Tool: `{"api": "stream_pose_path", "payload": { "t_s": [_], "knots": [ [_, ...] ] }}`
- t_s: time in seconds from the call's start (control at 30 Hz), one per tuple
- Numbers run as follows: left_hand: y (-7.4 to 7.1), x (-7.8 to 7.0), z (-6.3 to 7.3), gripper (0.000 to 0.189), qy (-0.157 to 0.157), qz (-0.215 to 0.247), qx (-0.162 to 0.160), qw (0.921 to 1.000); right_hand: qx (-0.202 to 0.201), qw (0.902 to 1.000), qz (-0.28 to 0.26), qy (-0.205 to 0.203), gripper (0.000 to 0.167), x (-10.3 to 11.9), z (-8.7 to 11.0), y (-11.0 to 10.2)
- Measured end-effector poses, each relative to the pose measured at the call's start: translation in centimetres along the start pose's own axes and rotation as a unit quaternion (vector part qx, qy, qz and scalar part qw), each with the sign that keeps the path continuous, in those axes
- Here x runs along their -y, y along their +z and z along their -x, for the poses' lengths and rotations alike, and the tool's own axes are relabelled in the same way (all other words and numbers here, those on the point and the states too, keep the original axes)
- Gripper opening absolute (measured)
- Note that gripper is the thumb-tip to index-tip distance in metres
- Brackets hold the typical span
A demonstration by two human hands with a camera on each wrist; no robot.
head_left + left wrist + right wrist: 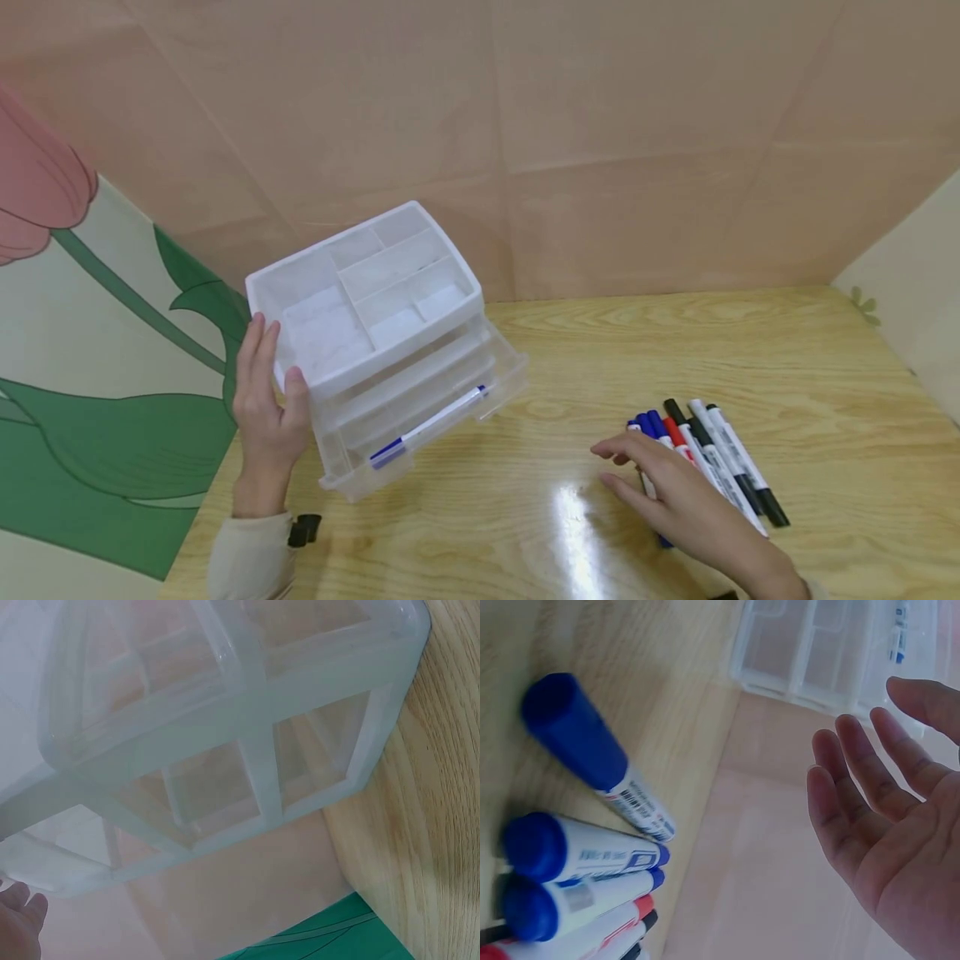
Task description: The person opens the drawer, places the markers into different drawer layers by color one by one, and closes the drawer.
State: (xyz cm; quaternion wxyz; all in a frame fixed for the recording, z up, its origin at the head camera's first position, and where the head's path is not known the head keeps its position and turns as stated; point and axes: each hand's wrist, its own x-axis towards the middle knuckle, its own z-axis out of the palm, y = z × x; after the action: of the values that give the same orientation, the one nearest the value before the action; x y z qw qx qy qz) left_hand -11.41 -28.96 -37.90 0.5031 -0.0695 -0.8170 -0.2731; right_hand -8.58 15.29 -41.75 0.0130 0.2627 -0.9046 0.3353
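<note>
A white plastic organizer [397,346] with a divided top tray stands at the left. Its clear front drawer [508,385] is pulled out, and a blue-capped marker [444,418] lies inside. My left hand [266,417] rests its extended fingers against the organizer's left side; some of its fingertips show in the left wrist view. On the right, my right hand [686,504] hovers over the near left part of a group of markers [738,462], fingers loosely bent and holding nothing. A blue-capped marker [577,735] lies apart from the others beside that hand.
The group holds several blue, red and black markers side by side on the wooden table [555,433]. A beige sheet [637,192] hangs behind the table. A wall with painted green leaves [120,433] borders the left side.
</note>
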Motion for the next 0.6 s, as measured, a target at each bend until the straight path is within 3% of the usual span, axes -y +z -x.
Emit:
{"api": "stream_pose_path", "payload": {
  "t_s": [0.13,0.6],
  "knots": [
    [0.0,-0.1,0.0,0.05,-0.006,0.0,0.003,1.0,0.005,0.9999,-0.003,0.012,0.024,-0.4,0.4,0.1],
    [0.0,-0.1,-0.1,0.05,-0.004,-0.004,0.008,1.0,-0.025,0.9988,0.023,-0.035,0.031,-2.4,1.7,1.6]
  ]
}}
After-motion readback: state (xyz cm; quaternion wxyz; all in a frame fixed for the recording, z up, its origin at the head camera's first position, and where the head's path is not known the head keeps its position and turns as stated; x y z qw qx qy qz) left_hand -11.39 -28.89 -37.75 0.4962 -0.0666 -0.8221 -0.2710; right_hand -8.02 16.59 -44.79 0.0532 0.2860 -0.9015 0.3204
